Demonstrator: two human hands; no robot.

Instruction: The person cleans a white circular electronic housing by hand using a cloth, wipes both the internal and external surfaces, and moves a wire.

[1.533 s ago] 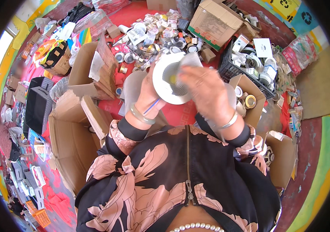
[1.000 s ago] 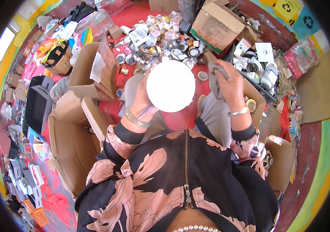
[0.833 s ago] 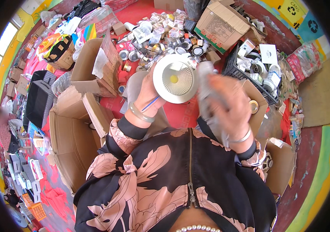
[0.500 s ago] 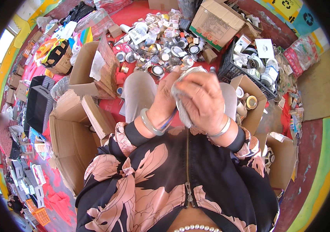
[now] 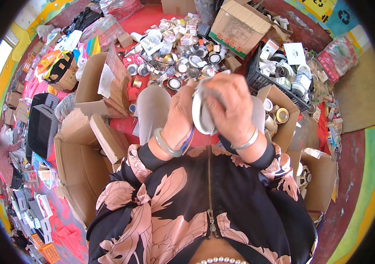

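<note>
Above my lap, between my knees, my left hand [image 5: 178,113] grips a round white-rimmed object [image 5: 196,111] by its far side. Its kind I cannot make out, as both hands cover much of it. My right hand [image 5: 233,103] is closed on a pale grey cloth [image 5: 207,119], pressed against the face of the round object. Some of the right fingers are smeared by motion. Beyond my knees lies a big heap of small round fittings and little boxes [image 5: 183,66].
Open cardboard boxes stand at my left [image 5: 75,160] and right [image 5: 321,180]; another box [image 5: 291,127] by my right knee holds round parts. A black crate [image 5: 258,83] full of white fittings stands far right. A person [image 5: 6,160] is at the far left.
The round object has tilted, so its white rim now shows. My right hand has shifted slightly with the cloth. The whole view has moved a little.
</note>
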